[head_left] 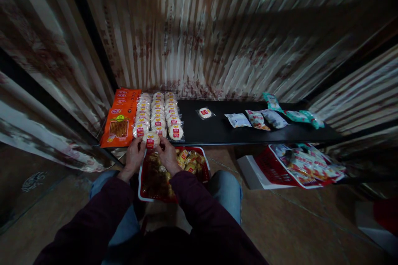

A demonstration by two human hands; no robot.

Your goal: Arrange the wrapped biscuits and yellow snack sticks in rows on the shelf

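Note:
Both my hands grip one round, white wrapped cracker (151, 140) with a red label, just in front of the shelf edge. My left hand (135, 155) pinches its left side and my right hand (168, 155) its right side. Behind it, similar wrapped crackers (158, 109) stand in three overlapping rows on the black shelf (199, 130). An orange snack bag (120, 120) lies left of the rows. A single wrapped cracker (205, 113) lies apart to their right. Below my hands is a red basket with a white rim (141, 192), holding several yellow-wrapped packets (190, 159).
Farther right on the shelf lie several small packets (257, 119), some white, some green (295, 116). Below them, a red and white box (273, 174) holds more bags. A pleated curtain (186, 49) hangs behind, with dark posts at both sides.

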